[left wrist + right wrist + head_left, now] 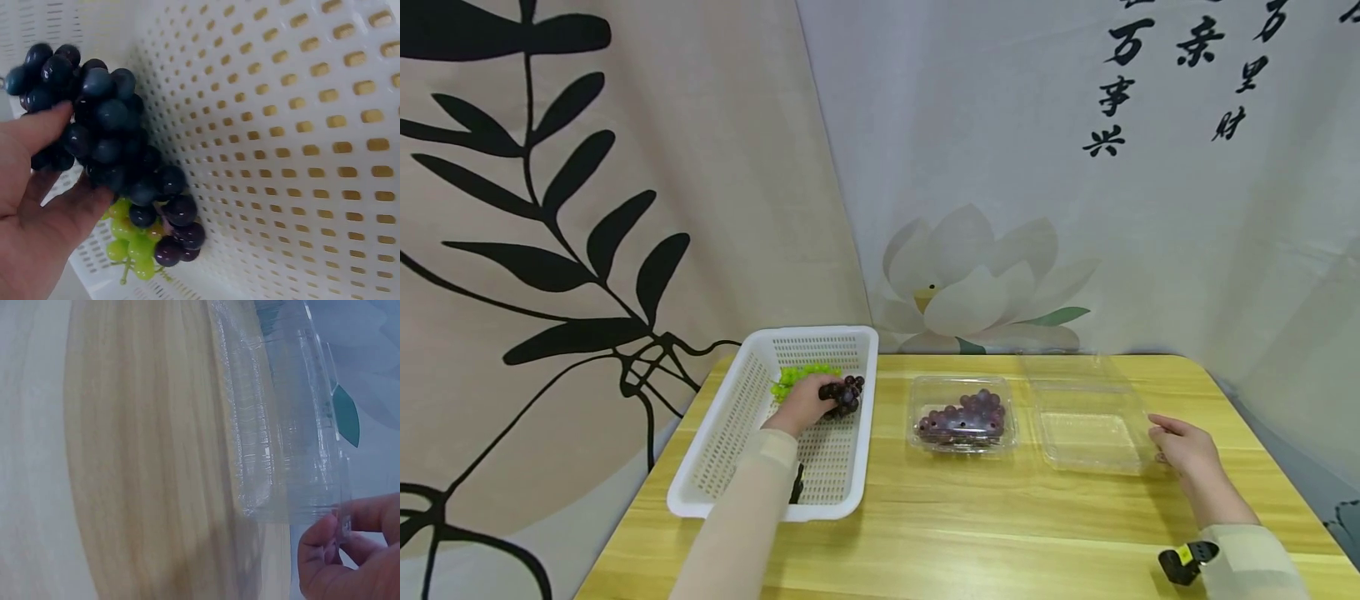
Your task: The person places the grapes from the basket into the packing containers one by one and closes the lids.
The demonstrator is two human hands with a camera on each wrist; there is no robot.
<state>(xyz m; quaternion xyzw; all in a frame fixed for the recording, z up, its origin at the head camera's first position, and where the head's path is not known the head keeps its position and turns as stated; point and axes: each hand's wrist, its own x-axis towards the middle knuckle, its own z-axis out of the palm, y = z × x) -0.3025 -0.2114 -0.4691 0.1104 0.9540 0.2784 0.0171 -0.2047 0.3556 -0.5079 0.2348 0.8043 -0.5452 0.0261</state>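
My left hand (805, 406) reaches into the white perforated basket (867, 425) and grips a bunch of dark grapes (848, 396). In the left wrist view, thumb and fingers close round the dark bunch (112, 131), whose lower end hangs beside green grapes (134, 244). Over on the right side of the table, my right hand (1187, 450) holds the edge of a clear plastic clamshell box (1090, 442), its lid raised at the back. The right wrist view has the thumb and fingers pinching the box (275, 437) at its rim.
A second clear box (962, 380), lid down, stands between the basket and the open box, with reddish-purple grapes (973, 417) inside. A dark object (797, 485) lies in the basket's near end. Behind the wooden table (1000, 533) hangs a printed curtain (970, 167).
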